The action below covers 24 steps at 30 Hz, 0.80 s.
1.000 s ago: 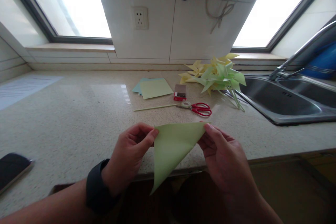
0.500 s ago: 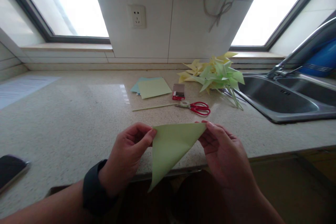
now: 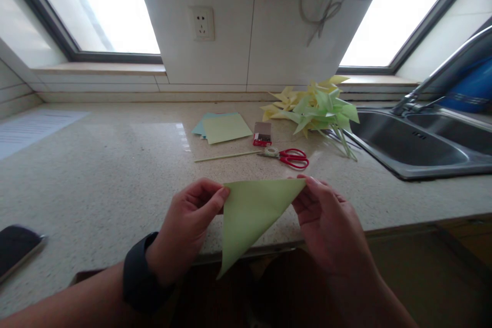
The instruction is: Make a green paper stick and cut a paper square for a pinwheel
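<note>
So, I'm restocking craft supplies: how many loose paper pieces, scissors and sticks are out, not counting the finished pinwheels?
Folded green paper triangle, pinched by left hand and right hand: 1
Flat paper sheets, at least: 2
Red scissors: 1
Loose stick: 1
Total: 5

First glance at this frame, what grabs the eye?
Front and centre, a light green paper folded into a triangle is held over the counter's near edge, its top corners pinched by the left hand and the right hand. Behind it on the counter lie red-handled scissors and a thin stick. Farther back, a heap of yellow and green paper pinwheels sits beside the steel sink.
</note>
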Each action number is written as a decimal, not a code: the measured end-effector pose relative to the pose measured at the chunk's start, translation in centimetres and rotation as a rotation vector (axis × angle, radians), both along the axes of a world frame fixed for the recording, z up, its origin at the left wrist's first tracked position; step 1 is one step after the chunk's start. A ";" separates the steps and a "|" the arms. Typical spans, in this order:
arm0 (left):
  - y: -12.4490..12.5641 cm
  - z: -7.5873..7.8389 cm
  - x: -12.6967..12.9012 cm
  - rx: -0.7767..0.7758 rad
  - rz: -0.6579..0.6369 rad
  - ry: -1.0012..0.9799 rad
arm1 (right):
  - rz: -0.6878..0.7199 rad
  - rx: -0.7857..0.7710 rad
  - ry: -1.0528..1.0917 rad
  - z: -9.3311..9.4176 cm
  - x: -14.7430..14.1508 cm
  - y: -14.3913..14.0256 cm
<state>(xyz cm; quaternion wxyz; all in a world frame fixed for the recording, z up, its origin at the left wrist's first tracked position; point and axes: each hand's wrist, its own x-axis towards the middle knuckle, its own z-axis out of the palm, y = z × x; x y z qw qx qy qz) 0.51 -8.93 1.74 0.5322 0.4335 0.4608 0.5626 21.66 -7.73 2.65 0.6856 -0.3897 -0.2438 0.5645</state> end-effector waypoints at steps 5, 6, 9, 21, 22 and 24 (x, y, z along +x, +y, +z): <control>0.1 -0.1 0.0 -0.021 0.018 -0.058 | 0.369 -0.015 -0.084 0.0 -1.4 -1.7; 0.2 -0.1 0.0 -0.021 0.018 -0.070 | 0.430 -0.019 -0.105 0.0 -1.8 -2.0; 0.2 -0.1 0.1 -0.016 0.011 -0.107 | 0.477 -0.084 -0.150 -0.3 -3.1 -2.6; -0.1 0.2 0.0 0.009 -0.081 -0.155 | 0.520 -0.081 -0.344 1.0 -1.6 -0.4; -0.1 0.3 0.0 0.013 -0.096 -0.149 | 0.526 -0.078 -0.369 1.2 -1.3 -0.3; 0.0 0.3 -0.1 0.019 -0.126 -0.136 | 0.535 -0.066 -0.411 1.6 -0.8 -0.1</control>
